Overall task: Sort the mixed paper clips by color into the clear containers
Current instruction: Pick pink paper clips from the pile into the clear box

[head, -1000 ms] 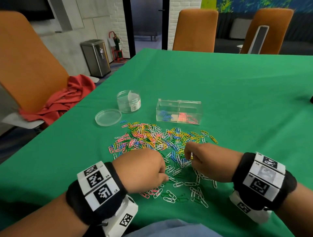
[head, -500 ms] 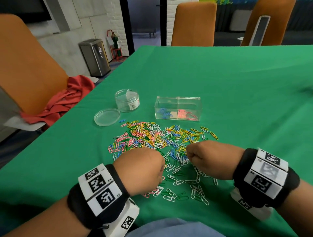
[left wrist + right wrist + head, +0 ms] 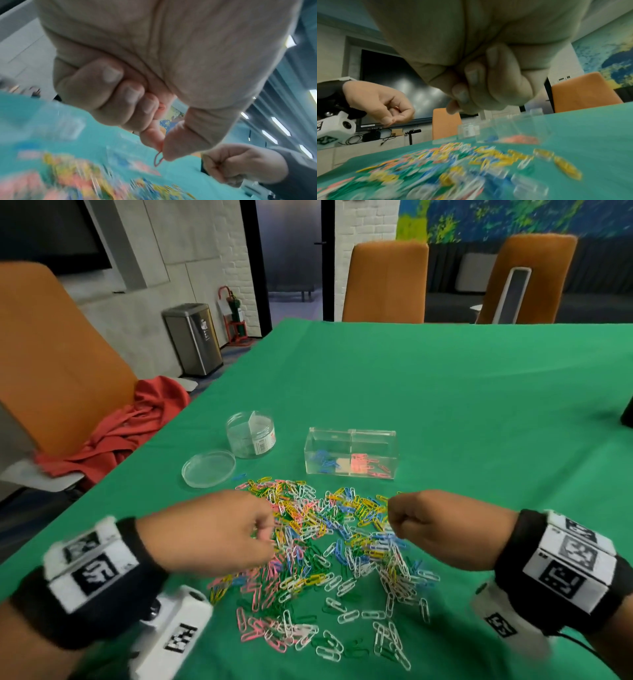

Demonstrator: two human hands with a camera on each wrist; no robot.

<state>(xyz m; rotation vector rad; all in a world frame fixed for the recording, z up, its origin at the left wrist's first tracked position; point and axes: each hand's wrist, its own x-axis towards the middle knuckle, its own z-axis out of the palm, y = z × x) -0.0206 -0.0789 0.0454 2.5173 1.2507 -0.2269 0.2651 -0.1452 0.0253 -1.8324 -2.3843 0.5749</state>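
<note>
The green cloth table (image 3: 445, 392) carries everything. On it my heap of paper clips (image 3: 329, 546) spreads wide between my wrists: thin bent wire loops in pink, yellow, green, blue and white, too many and too tangled to count.

Beyond the heap stand two clear containers. The rectangular box (image 3: 351, 451) is hard clear plastic split into two compartments; the left one holds a few blue clips, the right one a small cluster of pink clips. The round jar (image 3: 250, 434) to its left is clear with a label on its side, and I cannot tell whether anything is in it. Its flat round lid (image 3: 209, 468) lies just beside it on the cloth.

My left hand (image 3: 219, 534) hovers over the heap's left edge, fingers curled, thumb and forefinger pinching one pink clip (image 3: 158, 159). My right hand (image 3: 442, 527) is balled above the heap's right side; whether it holds a clip I cannot tell.
</note>
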